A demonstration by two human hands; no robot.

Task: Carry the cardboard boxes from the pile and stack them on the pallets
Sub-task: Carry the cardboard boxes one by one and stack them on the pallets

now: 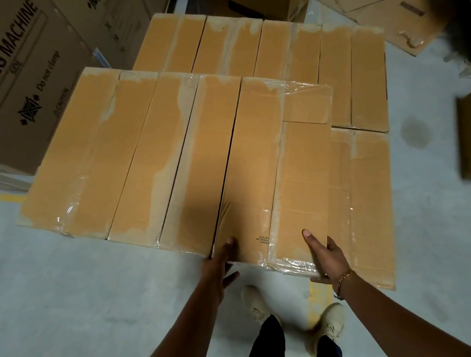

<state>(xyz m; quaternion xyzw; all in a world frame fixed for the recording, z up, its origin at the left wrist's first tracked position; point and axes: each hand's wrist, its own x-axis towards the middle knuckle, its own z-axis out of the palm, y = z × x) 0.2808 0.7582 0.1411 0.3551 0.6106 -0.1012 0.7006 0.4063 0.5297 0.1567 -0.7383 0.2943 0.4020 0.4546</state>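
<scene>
Head view, looking straight down: 2 pale shoes (328,325) and dark trouser legs stand on the grey floor (65,283), a worn yellow line (316,295) running between the feet. Just above them, both hands are on the near end of a long cardboard box (257,176), set apart at its 2 corners. The left hand (222,262) grips the left corner, thumb on top; the right hand (325,259), gold bracelet (343,279) at the wrist, clamps the right corner with thumb on top and fingers curled underneath, over loose clear tape. That box sits at the right end of the upper row of boxes (103,151), flush against its neighbour; lifted or resting, I cannot tell. Lower boxes (372,193) show to its right and a further lower row (243,43) lies behind. Far left stands a washing machine carton (14,79), far right flattened cardboard (370,4)
</scene>
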